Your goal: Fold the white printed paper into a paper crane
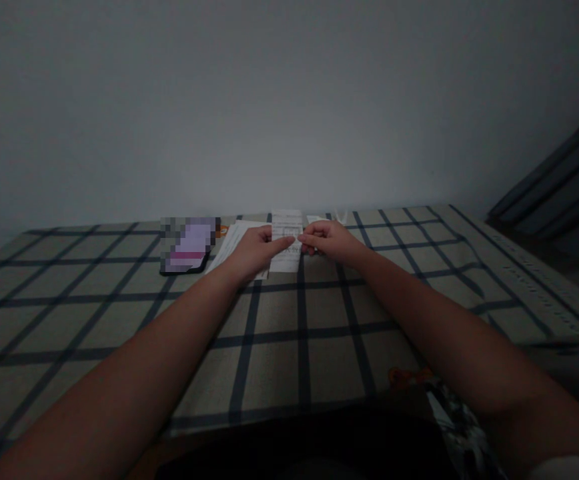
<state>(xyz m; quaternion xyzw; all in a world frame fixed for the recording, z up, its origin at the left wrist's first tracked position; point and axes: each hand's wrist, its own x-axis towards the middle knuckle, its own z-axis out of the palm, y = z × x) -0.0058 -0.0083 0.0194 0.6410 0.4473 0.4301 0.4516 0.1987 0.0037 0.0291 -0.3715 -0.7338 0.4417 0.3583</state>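
Note:
A narrow printed paper slip [285, 261] stands raised in front of me, its fine print too small to read. My left hand [255, 252] grips it from the left, thumb across its front and fingers behind. At its right edge, my right hand [330, 241] pinches with thumb and forefinger, the other fingers curled. Beneath and left of my left hand lie white printed sheets [225, 250]. Behind my right hand is another bit of white paper [314, 218], mostly hidden.
A smartphone [189, 247] with a lit screen lies left of the sheets. A checked cloth [279, 347] covers the table, which meets a plain wall [289, 107]. Dark folded fabric [559, 167] hangs at the right.

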